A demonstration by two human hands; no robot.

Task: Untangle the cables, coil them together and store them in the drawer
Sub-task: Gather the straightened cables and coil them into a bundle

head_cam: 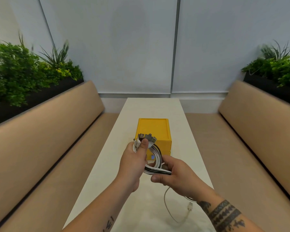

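Observation:
A bundle of white and black cables (155, 158) curves in a loop between my two hands, above the table. My left hand (134, 161) grips one end of the bundle, with several metal plugs (146, 137) sticking up past the thumb. My right hand (174, 176) holds the lower part of the loop between thumb and curled fingers. One white cable end (172, 213) trails down from the right hand onto the table, ending in a plug (190, 206). Behind the hands stands a yellow drawer box (155, 128), its drawer fronts closed as far as I can see.
The long white table (187, 131) runs away from me to the wall. Tan upholstered benches (57, 139) line both sides. Planters with green plants (24, 72) sit behind each backrest.

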